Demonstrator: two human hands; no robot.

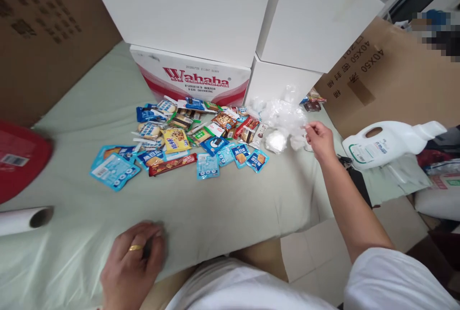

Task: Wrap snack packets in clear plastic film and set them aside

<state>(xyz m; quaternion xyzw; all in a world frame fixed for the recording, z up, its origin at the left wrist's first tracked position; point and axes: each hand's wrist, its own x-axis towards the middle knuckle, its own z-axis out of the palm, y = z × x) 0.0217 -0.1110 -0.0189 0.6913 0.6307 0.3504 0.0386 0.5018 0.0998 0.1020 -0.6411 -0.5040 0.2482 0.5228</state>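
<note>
My left hand (132, 262), a gold ring on one finger, rests on the green cloth with its fingers loosely curled and nothing seen in them. Over to the right, my right hand (319, 140) has its fingertips pinched at the edge of a heap of crumpled clear plastic bags (280, 112); exactly what is between the fingertips is hard to make out. Beside the plastic spreads a pile of wrapped snacks. It includes a yellow cookie packet (176, 140), a long red packet (173, 165) and several light-blue pouches (207, 166).
White boxes and a Wahaha water carton (196, 79) stand behind the pile. A white jug (391, 142) lies at right before a cardboard box (391, 80). On the left are a red object (21, 161) and a white roll (21, 220). The table's edge runs near my body.
</note>
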